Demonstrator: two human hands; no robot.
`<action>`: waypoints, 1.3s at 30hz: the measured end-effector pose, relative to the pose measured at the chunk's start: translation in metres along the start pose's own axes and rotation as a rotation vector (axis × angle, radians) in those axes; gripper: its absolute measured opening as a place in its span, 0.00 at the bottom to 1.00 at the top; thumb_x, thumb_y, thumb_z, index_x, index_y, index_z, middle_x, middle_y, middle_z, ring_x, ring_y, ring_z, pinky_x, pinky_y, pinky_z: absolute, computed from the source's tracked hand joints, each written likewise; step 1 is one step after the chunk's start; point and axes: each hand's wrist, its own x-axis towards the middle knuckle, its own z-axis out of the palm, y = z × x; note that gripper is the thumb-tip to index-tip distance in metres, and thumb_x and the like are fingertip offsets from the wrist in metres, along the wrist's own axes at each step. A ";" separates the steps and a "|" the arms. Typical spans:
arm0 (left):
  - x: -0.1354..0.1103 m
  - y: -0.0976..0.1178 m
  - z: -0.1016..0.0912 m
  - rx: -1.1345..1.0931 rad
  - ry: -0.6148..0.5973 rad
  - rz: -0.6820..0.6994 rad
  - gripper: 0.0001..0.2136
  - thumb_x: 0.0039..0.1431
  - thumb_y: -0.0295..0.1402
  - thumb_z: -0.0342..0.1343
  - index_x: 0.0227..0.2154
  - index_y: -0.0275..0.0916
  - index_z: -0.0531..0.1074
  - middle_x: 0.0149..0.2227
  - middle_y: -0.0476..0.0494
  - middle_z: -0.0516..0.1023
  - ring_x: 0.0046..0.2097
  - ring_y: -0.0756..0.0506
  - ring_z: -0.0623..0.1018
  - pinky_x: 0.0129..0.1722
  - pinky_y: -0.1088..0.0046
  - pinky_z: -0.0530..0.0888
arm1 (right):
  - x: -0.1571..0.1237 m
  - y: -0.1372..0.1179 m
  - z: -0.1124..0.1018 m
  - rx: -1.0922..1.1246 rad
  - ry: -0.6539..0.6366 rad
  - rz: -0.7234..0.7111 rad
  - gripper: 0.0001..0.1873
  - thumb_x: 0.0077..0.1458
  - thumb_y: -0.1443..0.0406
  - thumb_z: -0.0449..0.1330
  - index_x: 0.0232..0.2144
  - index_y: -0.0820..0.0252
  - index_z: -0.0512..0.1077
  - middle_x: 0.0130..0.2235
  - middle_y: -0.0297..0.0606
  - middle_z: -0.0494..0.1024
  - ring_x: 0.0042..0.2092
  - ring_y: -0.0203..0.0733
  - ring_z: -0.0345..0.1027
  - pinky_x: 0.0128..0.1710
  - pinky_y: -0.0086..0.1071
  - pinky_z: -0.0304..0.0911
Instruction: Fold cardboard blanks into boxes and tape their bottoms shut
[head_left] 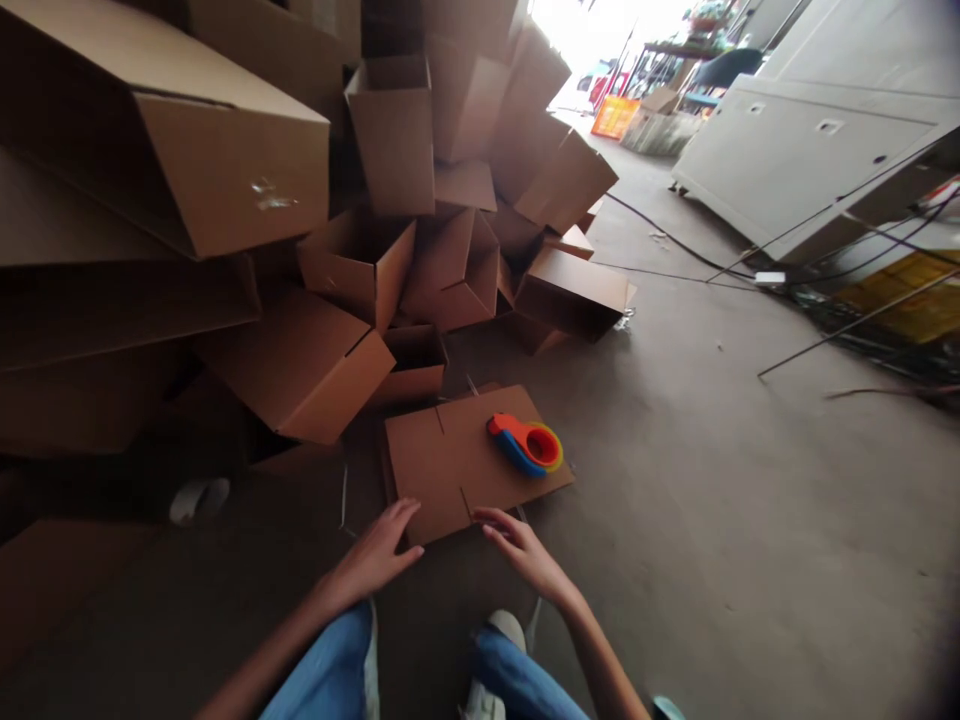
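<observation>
Dim indoors, glare at the far opening (600,35)
Daylight washes out that end; deep shadow sits among the cardboard boxes (225,170), and the wide lens bends the frame's edges.

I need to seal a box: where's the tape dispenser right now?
In the head view, the orange and blue tape dispenser lies on the flat cardboard sheet, toward its right side, just ahead of the right hand.

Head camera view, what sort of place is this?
Likely a warehouse or packing area: a heap of cardboard boxes, a tape dispenser on an unfolded box, and a bare concrete floor.
</observation>
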 end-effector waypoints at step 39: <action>0.082 -0.001 0.041 0.640 -0.054 0.074 0.53 0.48 0.50 0.65 0.67 0.15 0.54 0.67 0.12 0.52 0.71 0.22 0.51 0.67 0.50 0.57 | -0.092 0.126 -0.051 -0.617 0.923 0.600 0.15 0.61 0.61 0.50 0.45 0.59 0.72 0.52 0.65 0.74 0.60 0.73 0.63 0.53 0.51 0.63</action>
